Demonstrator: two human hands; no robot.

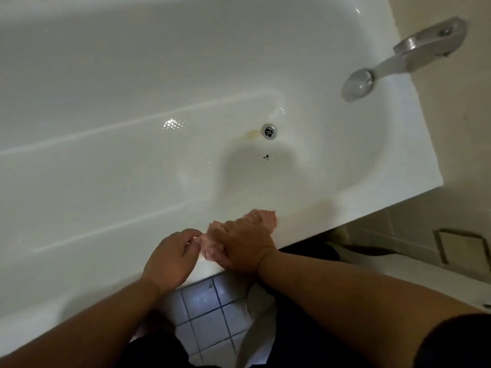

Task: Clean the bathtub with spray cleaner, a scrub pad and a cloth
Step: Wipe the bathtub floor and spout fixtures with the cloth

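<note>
The white bathtub (132, 107) fills most of the view, with its metal drain (269, 131) near the middle and a yellowish stain beside it. A pale pink cloth (265, 217) lies bunched on the tub's near rim. My right hand (239, 244) lies on top of the cloth and grips it. My left hand (172, 256) is just left of it, its fingertips pinching the cloth's left edge. No spray bottle or scrub pad is in view.
A metal faucet spout (398, 59) reaches over the tub's right end from the beige wall. Small dark specks (266, 157) lie on the tub floor below the drain. Grey floor tiles (210, 312) show between my arms, below the rim.
</note>
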